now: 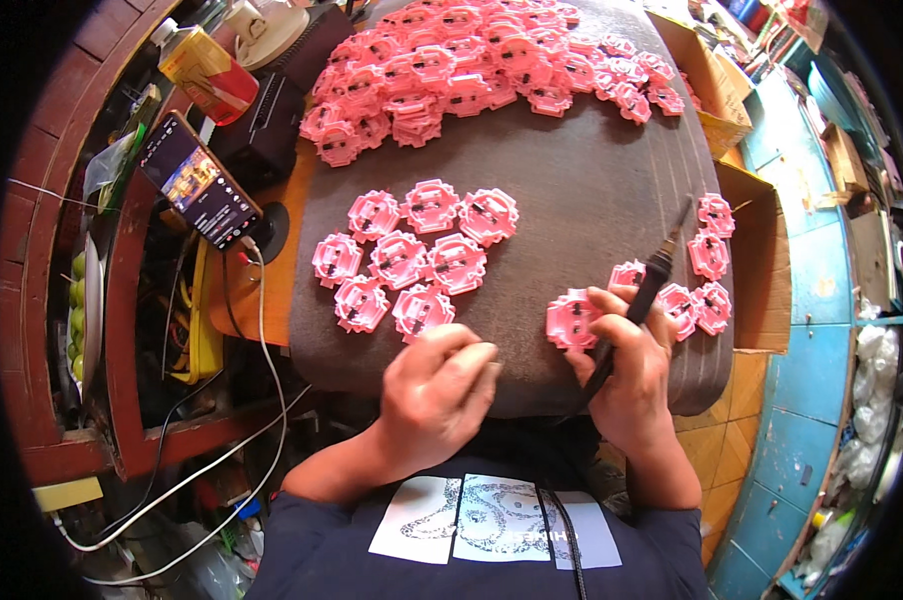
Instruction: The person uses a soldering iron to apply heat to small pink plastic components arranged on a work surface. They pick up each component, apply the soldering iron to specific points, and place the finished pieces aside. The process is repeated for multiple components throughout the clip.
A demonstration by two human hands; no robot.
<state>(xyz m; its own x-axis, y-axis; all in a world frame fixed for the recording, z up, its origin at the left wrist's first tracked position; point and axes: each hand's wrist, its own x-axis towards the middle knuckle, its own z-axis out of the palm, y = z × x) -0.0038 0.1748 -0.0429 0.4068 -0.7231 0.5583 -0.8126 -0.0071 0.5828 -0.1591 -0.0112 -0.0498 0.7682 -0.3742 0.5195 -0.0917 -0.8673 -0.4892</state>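
Spreading beyond both hands: a dark padded counter (572, 200), carrying a big heap of pink plastic parts (472, 60) at its far edge, well beyond the hands. Lying nearer, just ahead of the left hand (437, 385): a flat cluster of eight pink parts (412, 255), laid face up and touching one another. Sitting to the outside of the right hand (627, 375): a smaller row of pink parts (707, 275) along the counter's edge.

Judging by this, working through the parts one by one with the iron, currently at a single pink part (574, 320) touching the right hand's fingertips on its inner side. Next move likely calling for bringing the tip down from its raised pose onto that part while steadying it.

Gripping the soldering iron (644, 295) in the right hand, fingers wrapped round the dark handle; long axis running diagonally, tip pointing up and away from the hand, toward the far right, cord trailing back under the wrist. Resting the left hand loosely curled on the counter's near edge, grasping nothing visible.
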